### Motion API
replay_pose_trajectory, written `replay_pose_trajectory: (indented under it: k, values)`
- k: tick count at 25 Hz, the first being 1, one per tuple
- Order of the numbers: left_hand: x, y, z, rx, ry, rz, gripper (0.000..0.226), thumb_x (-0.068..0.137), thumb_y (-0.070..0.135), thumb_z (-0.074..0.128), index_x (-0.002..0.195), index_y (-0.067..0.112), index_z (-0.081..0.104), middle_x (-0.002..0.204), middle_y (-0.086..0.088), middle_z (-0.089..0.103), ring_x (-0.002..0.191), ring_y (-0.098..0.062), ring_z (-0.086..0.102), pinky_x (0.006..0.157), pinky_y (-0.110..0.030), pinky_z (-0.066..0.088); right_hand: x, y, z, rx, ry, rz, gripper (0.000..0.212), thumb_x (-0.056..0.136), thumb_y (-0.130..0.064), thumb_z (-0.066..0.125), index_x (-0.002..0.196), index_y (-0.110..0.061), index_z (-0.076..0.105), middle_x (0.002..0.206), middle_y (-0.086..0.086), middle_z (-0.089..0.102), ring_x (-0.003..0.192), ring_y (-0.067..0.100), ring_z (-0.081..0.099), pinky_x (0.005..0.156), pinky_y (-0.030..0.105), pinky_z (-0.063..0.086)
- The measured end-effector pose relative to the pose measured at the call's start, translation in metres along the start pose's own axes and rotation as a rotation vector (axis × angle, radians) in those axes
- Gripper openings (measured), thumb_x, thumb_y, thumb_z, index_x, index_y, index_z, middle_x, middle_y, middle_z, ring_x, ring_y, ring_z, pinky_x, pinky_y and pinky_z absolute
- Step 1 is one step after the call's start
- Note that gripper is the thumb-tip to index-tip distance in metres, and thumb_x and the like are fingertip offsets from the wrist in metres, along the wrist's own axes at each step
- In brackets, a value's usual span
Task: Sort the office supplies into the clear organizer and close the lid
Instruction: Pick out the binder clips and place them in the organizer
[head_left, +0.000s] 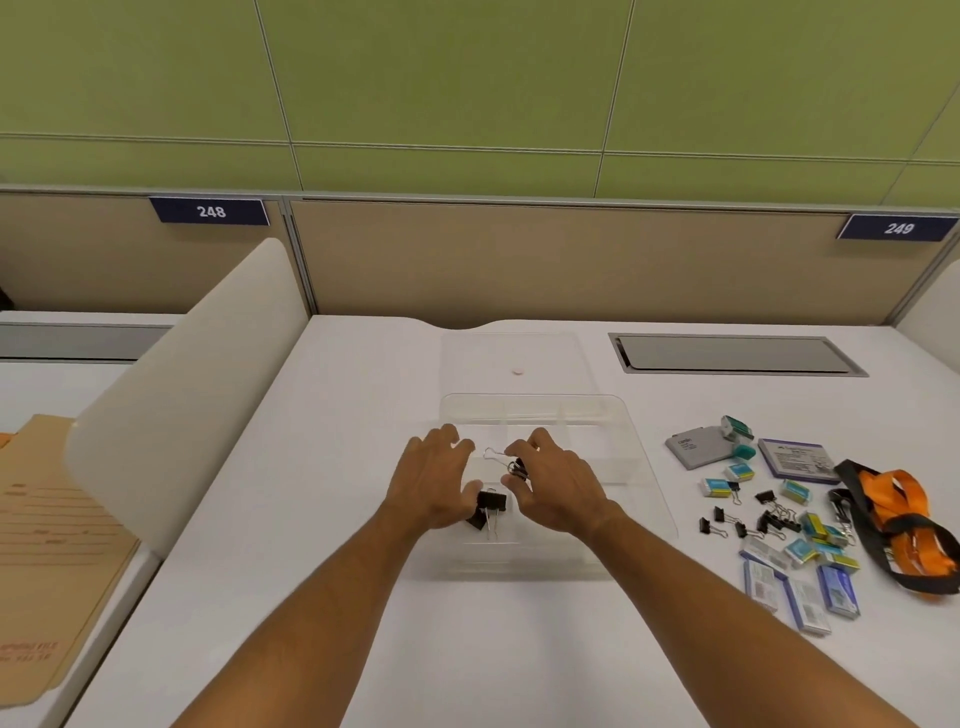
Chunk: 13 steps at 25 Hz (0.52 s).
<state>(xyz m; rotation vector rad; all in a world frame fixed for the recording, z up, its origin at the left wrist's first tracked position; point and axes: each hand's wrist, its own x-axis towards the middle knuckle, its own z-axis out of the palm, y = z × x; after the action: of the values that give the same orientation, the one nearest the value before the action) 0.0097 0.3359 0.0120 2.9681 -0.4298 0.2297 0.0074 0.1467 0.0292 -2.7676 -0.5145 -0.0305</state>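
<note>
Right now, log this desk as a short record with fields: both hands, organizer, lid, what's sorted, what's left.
left hand: over the organizer, thumb touching a black binder clip lying in it
right hand: pinches another binder clip above the tray
clear organizer: open, on the white desk
lid: lying flat behind the organizer
sorted: about two binder clips in a near-left compartment
left: loose binder clips, small boxes, orange lanyard, to the right
</note>
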Motion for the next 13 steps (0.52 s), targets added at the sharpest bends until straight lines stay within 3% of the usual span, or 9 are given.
replay_pose_trajectory:
  k: [5,8,13]
  values:
    - [-0.012,-0.024,-0.005,0.166,0.082,-0.158,0.058,0.087,0.051,0.042,0.131,0.014,0.047,0.138,-0.015,0.044,0.12,-0.03,0.045,0.097,-0.043,0.035,0.006,-0.015,0.011,-0.132,-0.099,-0.125,0.041,0.089,-0.035,0.059,0.127,-0.023,0.053,0.12,-0.001,0.052,0.086,0.029,0.063,0.071,0.036,0.051]
    - [-0.017,-0.031,-0.001,0.189,0.008,-0.235,0.071,0.09,0.058,0.031,0.147,0.015,0.029,0.155,-0.018,0.023,0.141,-0.032,0.025,0.112,-0.045,0.023,0.006,-0.02,0.019,-0.197,-0.166,-0.205,0.046,0.085,-0.032,0.064,0.129,-0.024,0.051,0.122,-0.004,0.056,0.094,0.028,0.063,0.076,0.038,0.051]
    - [-0.02,-0.038,0.002,0.162,-0.035,-0.246,0.079,0.09,0.067,0.021,0.153,0.021,0.008,0.161,-0.015,-0.003,0.148,-0.03,0.001,0.118,-0.045,0.005,0.009,-0.023,0.022,-0.153,-0.225,-0.232,0.055,0.081,-0.032,0.072,0.13,-0.025,0.048,0.121,0.0,0.054,0.096,0.027,0.062,0.077,0.037,0.051]
